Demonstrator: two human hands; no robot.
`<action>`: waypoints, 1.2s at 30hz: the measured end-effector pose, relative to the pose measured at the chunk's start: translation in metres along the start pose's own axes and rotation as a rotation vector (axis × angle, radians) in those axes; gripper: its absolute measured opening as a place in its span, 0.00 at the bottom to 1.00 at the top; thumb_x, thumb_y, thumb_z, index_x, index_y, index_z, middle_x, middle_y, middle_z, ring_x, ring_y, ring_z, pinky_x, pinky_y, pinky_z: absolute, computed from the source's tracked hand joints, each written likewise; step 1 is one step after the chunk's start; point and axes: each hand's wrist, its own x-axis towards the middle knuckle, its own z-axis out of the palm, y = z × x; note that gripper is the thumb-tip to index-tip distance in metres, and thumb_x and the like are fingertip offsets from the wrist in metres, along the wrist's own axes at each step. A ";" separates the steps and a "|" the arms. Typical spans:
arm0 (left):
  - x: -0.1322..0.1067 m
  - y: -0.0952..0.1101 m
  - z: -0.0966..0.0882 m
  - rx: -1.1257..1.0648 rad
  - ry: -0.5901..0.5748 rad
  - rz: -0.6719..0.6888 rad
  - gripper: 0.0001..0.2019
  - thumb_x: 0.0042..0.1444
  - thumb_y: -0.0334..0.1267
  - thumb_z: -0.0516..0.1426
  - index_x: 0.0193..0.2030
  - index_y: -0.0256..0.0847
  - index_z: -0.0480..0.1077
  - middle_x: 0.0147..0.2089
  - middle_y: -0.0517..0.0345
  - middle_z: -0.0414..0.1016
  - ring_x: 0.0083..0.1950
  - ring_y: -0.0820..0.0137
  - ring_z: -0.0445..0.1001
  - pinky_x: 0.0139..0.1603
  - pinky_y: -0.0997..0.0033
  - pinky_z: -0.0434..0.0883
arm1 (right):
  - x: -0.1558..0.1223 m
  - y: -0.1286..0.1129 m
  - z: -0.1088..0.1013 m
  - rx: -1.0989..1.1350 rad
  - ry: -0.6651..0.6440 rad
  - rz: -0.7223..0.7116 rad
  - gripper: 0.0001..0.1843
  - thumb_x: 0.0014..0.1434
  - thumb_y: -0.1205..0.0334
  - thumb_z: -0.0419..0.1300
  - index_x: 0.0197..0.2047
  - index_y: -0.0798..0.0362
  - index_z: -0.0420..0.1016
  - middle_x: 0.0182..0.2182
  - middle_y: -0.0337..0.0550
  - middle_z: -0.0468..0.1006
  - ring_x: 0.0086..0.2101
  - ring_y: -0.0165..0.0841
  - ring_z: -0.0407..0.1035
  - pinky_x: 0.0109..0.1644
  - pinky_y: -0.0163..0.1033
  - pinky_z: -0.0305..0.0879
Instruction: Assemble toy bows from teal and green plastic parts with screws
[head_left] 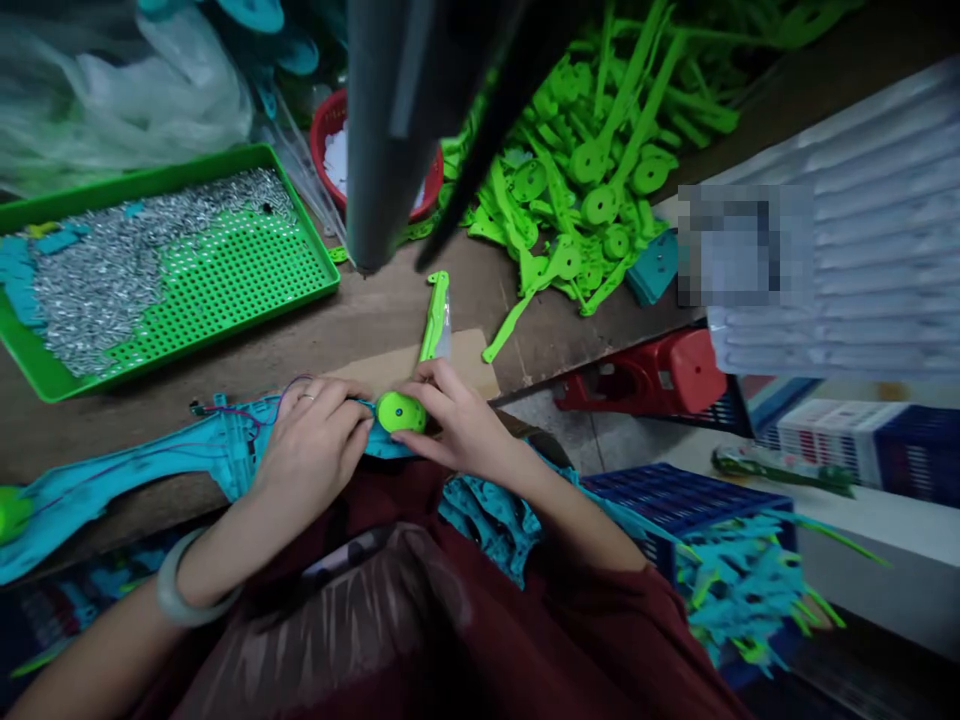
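Worn wooden workbench (375,320) fills the middle of the view, with a green perforated tray (240,275) of small metal bits at far left and a heap of loose green pieces (585,170) at far right. At the near edge both hands meet. The left hand (311,440) is curled, fingers bent down onto a teal piece (225,450) that runs off to the left. The right hand (457,425) pinches, with thumb and fingertips, the round head of a green piece (400,412) whose long arm points away across the bench. Green head and teal piece look laid one on the other, so this pair seems partly put together. The big heap and the teal parts (735,590) spilling from the blue crate (675,495) at right suggest much stock is unjoined. Whether a fastener sits in the head is too small to tell. A grey post (386,130) blocks the far bench, and a patch at right is blurred.
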 end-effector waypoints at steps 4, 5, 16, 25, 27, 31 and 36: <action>0.000 0.001 0.004 -0.017 0.024 -0.008 0.07 0.66 0.34 0.53 0.37 0.41 0.71 0.46 0.53 0.77 0.48 0.60 0.73 0.51 0.54 0.65 | 0.001 0.000 0.000 -0.022 0.000 0.006 0.22 0.61 0.54 0.62 0.56 0.56 0.67 0.48 0.53 0.66 0.46 0.39 0.69 0.50 0.45 0.73; 0.000 0.001 0.006 -0.026 0.047 -0.014 0.07 0.65 0.33 0.53 0.37 0.40 0.70 0.45 0.53 0.77 0.48 0.60 0.73 0.51 0.54 0.65 | 0.001 -0.001 0.001 -0.033 0.006 0.009 0.22 0.61 0.54 0.62 0.55 0.56 0.67 0.48 0.53 0.67 0.46 0.40 0.70 0.49 0.45 0.74; -0.007 -0.005 -0.001 0.092 -0.013 0.140 0.07 0.65 0.32 0.54 0.41 0.37 0.74 0.49 0.45 0.74 0.49 0.55 0.71 0.52 0.51 0.68 | 0.001 -0.001 0.002 -0.022 0.017 0.014 0.22 0.61 0.55 0.62 0.55 0.57 0.69 0.48 0.53 0.67 0.43 0.38 0.70 0.47 0.44 0.73; -0.006 -0.003 0.004 0.044 0.031 0.074 0.06 0.62 0.32 0.57 0.34 0.38 0.75 0.47 0.49 0.76 0.46 0.58 0.71 0.53 0.53 0.69 | 0.000 0.000 0.005 -0.045 0.064 -0.033 0.20 0.60 0.55 0.63 0.53 0.53 0.68 0.44 0.49 0.67 0.44 0.38 0.69 0.46 0.43 0.73; -0.005 -0.005 0.003 0.039 -0.015 0.056 0.05 0.62 0.32 0.58 0.36 0.39 0.75 0.47 0.49 0.75 0.47 0.57 0.71 0.53 0.53 0.69 | -0.001 -0.001 0.006 -0.078 0.058 -0.033 0.21 0.60 0.56 0.63 0.54 0.53 0.68 0.44 0.49 0.67 0.44 0.37 0.69 0.46 0.43 0.73; -0.003 -0.003 0.001 0.037 -0.074 0.004 0.06 0.62 0.31 0.57 0.37 0.38 0.76 0.46 0.49 0.75 0.48 0.57 0.72 0.53 0.53 0.69 | 0.001 -0.006 0.003 -0.183 -0.022 -0.067 0.22 0.63 0.59 0.61 0.59 0.52 0.66 0.47 0.51 0.69 0.45 0.37 0.71 0.46 0.42 0.74; 0.007 0.008 -0.002 0.125 -0.139 -0.064 0.09 0.62 0.28 0.55 0.34 0.35 0.76 0.42 0.46 0.75 0.48 0.55 0.72 0.50 0.55 0.68 | 0.003 -0.022 0.001 -0.344 -0.073 -0.114 0.19 0.65 0.62 0.58 0.58 0.54 0.67 0.49 0.52 0.72 0.44 0.36 0.71 0.43 0.39 0.74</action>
